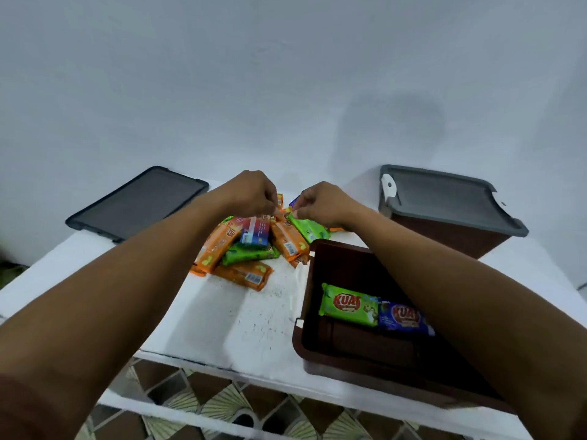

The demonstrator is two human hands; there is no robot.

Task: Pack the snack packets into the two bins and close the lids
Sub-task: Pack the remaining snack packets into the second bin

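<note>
1. We reach both arms forward over the white table [241,319], and our hands meet above the far end of the pile of snack packets [251,246].
2. Our left hand [254,193] is curled, its fingertips pinched together at the top of the pile; whether they grip a packet, we cannot tell.
3. Our right hand [324,203] sits just beside the left, fingers closed on the far end of a green packet [306,228], whose long axis runs from the hand toward us and to the right.
4. Below our left hand, the orange packets [216,246] lie with long axes slanting toward us and to the left; a blue and red packet [255,231] rests on top of them.
5. Under our right forearm stands the open brown bin [306,315]. Inside lie a green packet in the bin [349,304] and a blue packet in the bin [405,317], end to end, long axes running left to right.
6. Beyond our right hand, to its right, the second bin [451,236] has its grey lid [444,196] on.
7. Left of our left hand, a loose dark lid [136,203] lies flat on the table.
</note>
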